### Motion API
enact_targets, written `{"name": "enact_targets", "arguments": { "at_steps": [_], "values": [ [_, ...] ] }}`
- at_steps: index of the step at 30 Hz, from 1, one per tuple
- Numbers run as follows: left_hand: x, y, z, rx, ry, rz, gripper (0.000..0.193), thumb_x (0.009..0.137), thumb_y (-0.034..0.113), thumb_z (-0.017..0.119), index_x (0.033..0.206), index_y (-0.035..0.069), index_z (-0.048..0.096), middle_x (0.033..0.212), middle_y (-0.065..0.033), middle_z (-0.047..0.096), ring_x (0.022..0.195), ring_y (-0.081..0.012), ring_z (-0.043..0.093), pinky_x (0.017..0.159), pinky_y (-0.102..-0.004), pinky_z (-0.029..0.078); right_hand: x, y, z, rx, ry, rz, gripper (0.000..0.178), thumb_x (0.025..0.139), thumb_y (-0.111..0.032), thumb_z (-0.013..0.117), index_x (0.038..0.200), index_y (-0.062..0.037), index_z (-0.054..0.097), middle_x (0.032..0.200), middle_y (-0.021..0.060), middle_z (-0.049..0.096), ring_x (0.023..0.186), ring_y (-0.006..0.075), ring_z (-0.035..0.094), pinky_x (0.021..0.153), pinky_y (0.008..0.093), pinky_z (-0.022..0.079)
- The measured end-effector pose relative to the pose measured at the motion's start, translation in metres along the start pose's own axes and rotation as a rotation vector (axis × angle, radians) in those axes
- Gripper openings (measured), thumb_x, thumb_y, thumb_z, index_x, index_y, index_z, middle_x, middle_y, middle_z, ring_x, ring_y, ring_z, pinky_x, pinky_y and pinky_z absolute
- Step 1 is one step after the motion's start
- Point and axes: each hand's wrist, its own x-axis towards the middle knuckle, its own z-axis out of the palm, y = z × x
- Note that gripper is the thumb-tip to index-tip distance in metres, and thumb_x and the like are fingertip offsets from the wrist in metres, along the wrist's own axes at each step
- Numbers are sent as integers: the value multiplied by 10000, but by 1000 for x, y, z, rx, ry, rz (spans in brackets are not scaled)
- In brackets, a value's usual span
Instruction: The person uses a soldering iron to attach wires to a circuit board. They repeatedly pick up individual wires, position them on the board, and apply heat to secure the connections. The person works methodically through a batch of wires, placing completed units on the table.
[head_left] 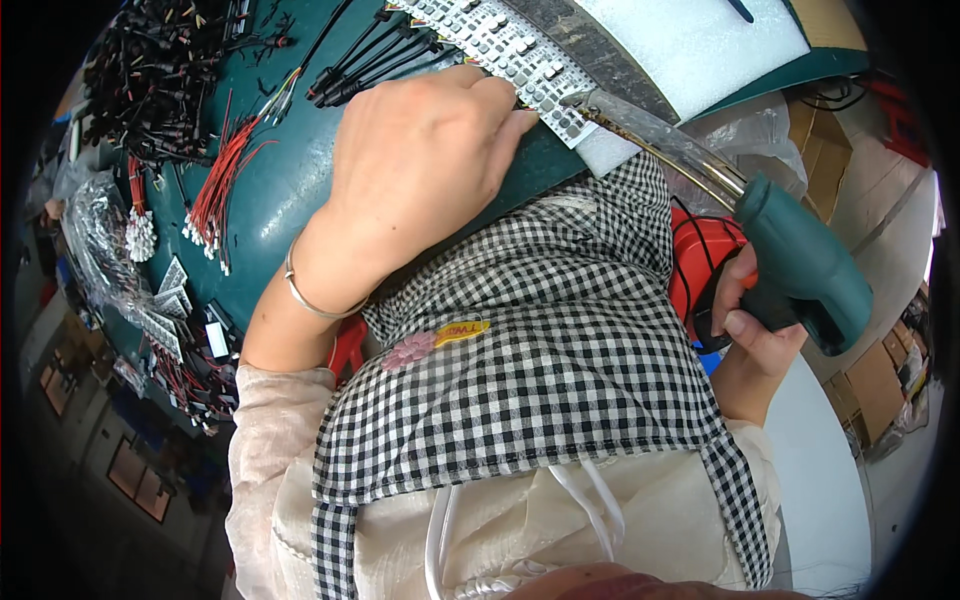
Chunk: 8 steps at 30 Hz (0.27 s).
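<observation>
My left hand [425,165], with a thin bracelet at the wrist, is closed at the near edge of a white panel of small circuit boards [520,55]. Its fingertips are turned away from view, so what they pinch is hidden. My right hand [755,330] is wrapped around the handle of a green soldering gun [805,255]. Long metal rods run from the gun toward the panel, with the tip over the boards' near right corner, close to my left fingers. Whether the tip touches cannot be told. Black cables with connectors [375,55] lie beside the panel, beyond my left hand.
On the green table mat [290,185] lie red wires with white plugs [225,170] and a heap of black connector cables [150,90]. Clear plastic bags [100,230] sit at the left edge. White foam sheet [700,50] lies at the far right; cardboard boxes [870,395] stand beyond.
</observation>
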Motion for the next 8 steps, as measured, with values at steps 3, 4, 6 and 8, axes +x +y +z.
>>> {"name": "enact_targets", "arguments": {
  "at_steps": [3, 4, 6, 8],
  "values": [
    [1, -2, 5, -118, 47, -82, 169, 745, 193, 740, 720, 48, 656, 633, -61, 580, 491, -235, 530, 472, -336, 420, -1, 1, -3, 12, -22, 5, 495, 671, -38, 741, 1065, 98, 475, 795, 131, 543, 463, 155, 516, 405, 245, 433],
    [1, -3, 6, -162, 54, -110, 174, 734, 195, 744, 708, 45, 659, 617, -60, 574, 477, -227, 516, 466, -329, 412, 0, 2, -4, 0, -40, -6, 496, 673, -42, 744, 1065, 98, 475, 798, 131, 544, 463, 155, 517, 406, 245, 433],
    [3, -5, 7, -163, 48, -94, 187, 723, 203, 752, 690, 46, 656, 592, -58, 552, 462, -209, 496, 455, -323, 397, 0, 3, -5, -12, -59, -18, 499, 677, -51, 750, 1066, 98, 476, 804, 131, 546, 463, 155, 517, 408, 245, 433],
    [4, -5, 7, -150, 38, -78, 189, 718, 208, 755, 686, 49, 659, 588, -58, 551, 457, -198, 492, 453, -318, 393, -1, 4, -5, -12, -60, -19, 500, 680, -56, 753, 1067, 98, 476, 808, 131, 547, 464, 155, 518, 409, 245, 433]
  ]
}}
